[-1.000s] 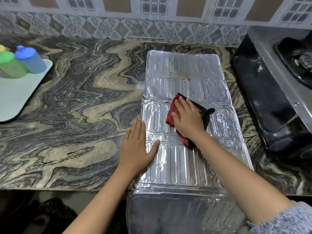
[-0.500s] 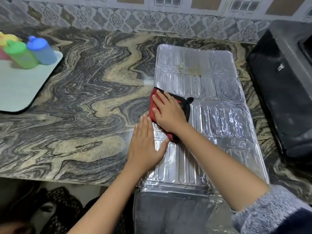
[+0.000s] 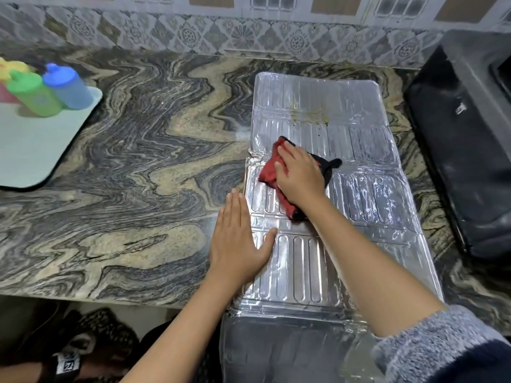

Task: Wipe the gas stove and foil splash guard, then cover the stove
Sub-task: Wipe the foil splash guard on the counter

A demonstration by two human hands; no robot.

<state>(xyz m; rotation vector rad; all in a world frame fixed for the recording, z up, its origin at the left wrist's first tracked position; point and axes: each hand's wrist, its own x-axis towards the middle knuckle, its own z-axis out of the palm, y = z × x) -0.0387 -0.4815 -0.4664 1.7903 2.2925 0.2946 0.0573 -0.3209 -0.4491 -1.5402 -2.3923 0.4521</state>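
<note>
The foil splash guard [image 3: 359, 150] lies flat on the marble counter [image 3: 143, 167], its near panel folded down over the counter's front edge. A yellowish stain marks its far panel. My right hand [image 3: 300, 175] presses a red and black cloth [image 3: 269, 170] flat onto the guard's middle left part, fingers straight. My left hand [image 3: 237, 241] rests flat on the guard's left edge, half on the counter, thumb on the foil. The gas stove [image 3: 467, 150], dark and partly cut off, stands at the right.
A pale mat [image 3: 30, 150] at the far left carries a blue bottle [image 3: 67, 87] and a green bottle [image 3: 33, 95]. A patterned tile wall [image 3: 249, 31] runs along the back. My sandalled foot [image 3: 69, 355] shows below the counter edge.
My right hand slid the cloth left across the foil, then back a little to the right and farther away. My left hand stayed flat on the guard's left edge.
</note>
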